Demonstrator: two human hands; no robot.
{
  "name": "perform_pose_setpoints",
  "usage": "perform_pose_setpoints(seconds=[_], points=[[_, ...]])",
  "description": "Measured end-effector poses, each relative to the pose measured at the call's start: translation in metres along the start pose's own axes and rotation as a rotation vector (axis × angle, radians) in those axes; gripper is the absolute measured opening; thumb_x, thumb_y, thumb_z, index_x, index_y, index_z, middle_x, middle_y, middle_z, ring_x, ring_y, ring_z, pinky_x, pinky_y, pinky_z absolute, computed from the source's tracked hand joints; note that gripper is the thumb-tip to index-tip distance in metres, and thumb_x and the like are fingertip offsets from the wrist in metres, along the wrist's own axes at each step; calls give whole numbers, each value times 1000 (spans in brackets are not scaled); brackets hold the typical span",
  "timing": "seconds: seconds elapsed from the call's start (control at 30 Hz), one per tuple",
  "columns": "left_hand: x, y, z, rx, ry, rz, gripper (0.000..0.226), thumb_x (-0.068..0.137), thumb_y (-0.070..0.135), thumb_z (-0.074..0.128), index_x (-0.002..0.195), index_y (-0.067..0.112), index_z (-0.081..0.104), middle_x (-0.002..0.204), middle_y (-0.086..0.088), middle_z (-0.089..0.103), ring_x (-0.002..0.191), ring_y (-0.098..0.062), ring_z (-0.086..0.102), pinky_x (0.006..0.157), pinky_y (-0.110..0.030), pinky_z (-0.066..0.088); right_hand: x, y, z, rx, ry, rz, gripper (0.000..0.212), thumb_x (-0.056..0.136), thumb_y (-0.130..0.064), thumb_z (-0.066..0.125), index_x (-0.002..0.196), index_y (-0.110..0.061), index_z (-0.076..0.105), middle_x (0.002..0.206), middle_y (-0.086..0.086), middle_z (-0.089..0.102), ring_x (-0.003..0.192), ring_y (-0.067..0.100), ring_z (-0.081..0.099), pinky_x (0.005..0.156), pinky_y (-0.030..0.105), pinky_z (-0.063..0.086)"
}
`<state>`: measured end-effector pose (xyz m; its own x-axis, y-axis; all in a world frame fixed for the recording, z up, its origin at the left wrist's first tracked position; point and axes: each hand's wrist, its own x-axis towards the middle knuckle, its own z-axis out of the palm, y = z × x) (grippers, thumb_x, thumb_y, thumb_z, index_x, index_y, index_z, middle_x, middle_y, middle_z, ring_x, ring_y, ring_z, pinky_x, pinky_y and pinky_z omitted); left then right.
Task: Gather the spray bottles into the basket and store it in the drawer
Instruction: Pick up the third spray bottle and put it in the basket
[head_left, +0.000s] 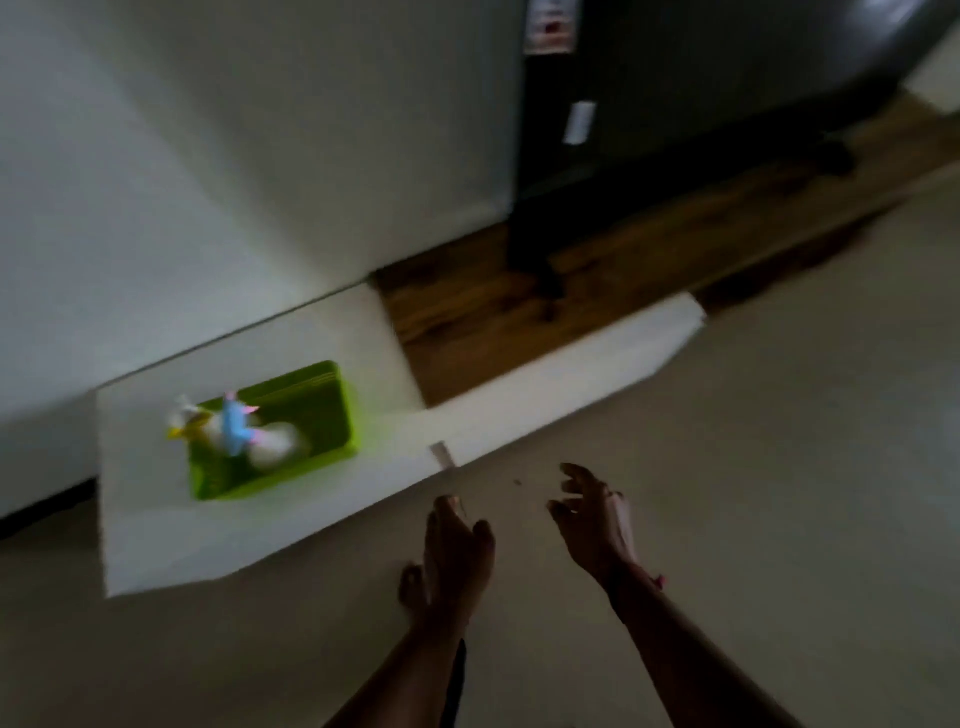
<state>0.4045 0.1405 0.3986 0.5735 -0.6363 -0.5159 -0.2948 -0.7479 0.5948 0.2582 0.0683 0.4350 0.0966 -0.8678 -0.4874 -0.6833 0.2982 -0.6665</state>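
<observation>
A lime green basket (332, 415) sits inside the pulled-out white drawer (260, 540) at the left. In the basket stand spray bottles (236, 431), one with a blue trigger head, another with a yellow and white head; the frame is blurred. My left hand (454, 551) hovers over the floor just in front of the drawer's front panel, fingers apart and holding nothing. My right hand (597, 514) is beside it to the right, also empty with spread fingers. Both hands are apart from the drawer.
The drawer's long white front panel (571, 384) runs diagonally to the right. Behind it lies wooden flooring (493, 322) and a dark appliance (675, 130). A white cabinet face (208, 182) rises at the left. Pale floor (779, 493) spreads under my arms.
</observation>
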Motion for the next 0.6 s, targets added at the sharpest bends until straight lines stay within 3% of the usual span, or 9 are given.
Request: perform_pose_setpoints(seconds=[0.1,0.23,0.47,0.6], points=[[-50,34,58,98,-108,170,47,85,19,59,130,13,45,130,-12,58,114,-27,58,91,-36,48,-41,72,-52,123,139,134,52,84,-12,70,133,-18,53,116,9,68,96,20,67,76,26,53],[-127,64,132,254,-241,358,44,84,14,63,126,11,49,125,-13,61,111,-28,60,93,-37,48,-112,174,-108,195,292,293,51,82,-15,72,130,-19,55,112,8,69,92,20,69,80,35,58],[-257,69,222,470,-516,603,49,79,15,66,125,11,48,117,-13,63,103,-29,63,90,-39,50,-240,320,-147,358,483,570,50,78,-18,73,126,-22,58,109,6,72,87,19,70,82,33,55],[-320,66,258,587,-652,727,50,77,19,64,124,16,47,110,-8,62,94,-26,63,81,-32,47,-301,380,-152,463,570,729,49,77,-20,71,125,-21,59,109,5,72,92,19,69,85,35,54]])
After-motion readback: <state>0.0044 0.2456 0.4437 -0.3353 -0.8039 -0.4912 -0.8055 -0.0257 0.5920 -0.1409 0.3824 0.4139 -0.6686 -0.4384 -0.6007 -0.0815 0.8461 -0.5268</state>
